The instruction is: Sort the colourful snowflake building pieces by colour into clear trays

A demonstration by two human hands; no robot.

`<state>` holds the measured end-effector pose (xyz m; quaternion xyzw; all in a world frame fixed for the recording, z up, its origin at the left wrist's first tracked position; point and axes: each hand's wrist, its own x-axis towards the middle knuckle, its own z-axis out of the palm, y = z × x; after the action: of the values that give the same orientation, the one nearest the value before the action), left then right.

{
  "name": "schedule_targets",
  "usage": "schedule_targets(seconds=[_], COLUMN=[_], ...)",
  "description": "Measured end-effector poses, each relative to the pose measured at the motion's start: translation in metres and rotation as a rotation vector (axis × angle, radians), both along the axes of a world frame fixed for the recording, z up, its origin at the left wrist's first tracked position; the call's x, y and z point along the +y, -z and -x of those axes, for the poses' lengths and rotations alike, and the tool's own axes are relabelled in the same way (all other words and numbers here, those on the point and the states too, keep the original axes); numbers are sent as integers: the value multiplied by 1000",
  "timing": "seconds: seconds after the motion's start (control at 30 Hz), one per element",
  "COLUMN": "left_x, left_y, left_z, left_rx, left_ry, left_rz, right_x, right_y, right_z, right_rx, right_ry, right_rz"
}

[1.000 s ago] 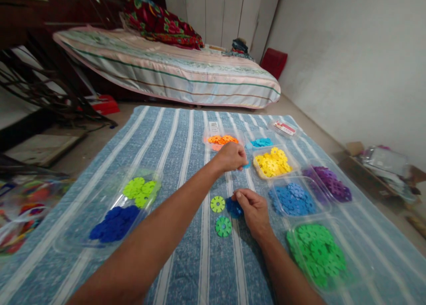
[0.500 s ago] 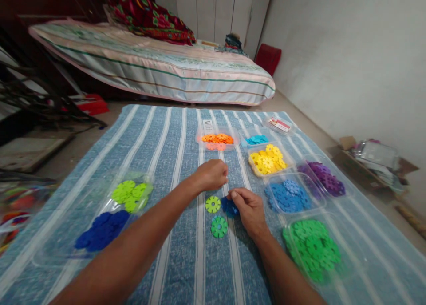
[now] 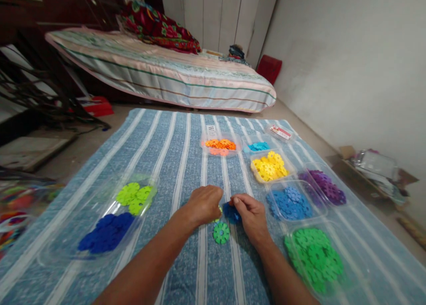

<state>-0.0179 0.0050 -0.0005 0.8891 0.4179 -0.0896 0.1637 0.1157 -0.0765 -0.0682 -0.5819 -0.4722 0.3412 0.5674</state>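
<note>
Both my hands over the worktop, (image 3: 179, 154) which is covered by a blue cloth with white stripes. My right hand (image 3: 249, 214) is pinched, thumb against forefinger, on the edge of a dark-blue disc (image 3: 231, 213) with a slotted rim; the disc lies just to the left of my palm. My left hand (image 3: 205, 203) is curled into a loose fist, knuckles uppermost; its fingertips are hidden, so I cannot tell whether it has hold of anything. It largely covers a lime disc, (image 3: 218, 214) of which only slivers show. Nearer to me, just below that one, a green disc (image 3: 221, 234) lies flat on the cloth.

To the right, separate clear containers bear sorted pieces: green pieces (image 3: 314, 258) nearest me, then mid-blue pieces, (image 3: 289, 203) with purple pieces (image 3: 328, 187) beyond them at the outer side. Yellow pieces (image 3: 269, 166) stand farther back, light-blue pieces (image 3: 258, 146) behind these, and orange pieces (image 3: 220, 144) to their left. A flat clear case (image 3: 280, 132) with a red-and-white label lies near the far right corner.

To the left, lime pieces (image 3: 135, 197) and dark-blue pieces (image 3: 106, 233) lie in clear plastic, the dark-blue ones nearer me. Beyond the worktop stands a bed (image 3: 186, 85) with a striped cover.
</note>
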Motion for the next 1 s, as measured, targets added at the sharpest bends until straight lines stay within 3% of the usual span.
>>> schedule_targets(seconds=[0.2,0.4,0.57,0.77,1.0], left_x=[13,15,15,17,8], left_y=[1,2,-8,-13,-17], left_z=[5,9,10,4,7], left_rx=[-146,-297,-371,-453,-400], left_ry=[18,-62,-122,-64,-31], left_rz=[217,339,331,289,200], right_x=[0,0,0,1,0], right_y=[0,0,0,-3,-3], right_z=[0,0,0,1,1], right_rx=[-21,-30,-19,17,25], right_ry=[-6,-1,1,0,-6], right_rz=[-3,-6,-5,-12,-3])
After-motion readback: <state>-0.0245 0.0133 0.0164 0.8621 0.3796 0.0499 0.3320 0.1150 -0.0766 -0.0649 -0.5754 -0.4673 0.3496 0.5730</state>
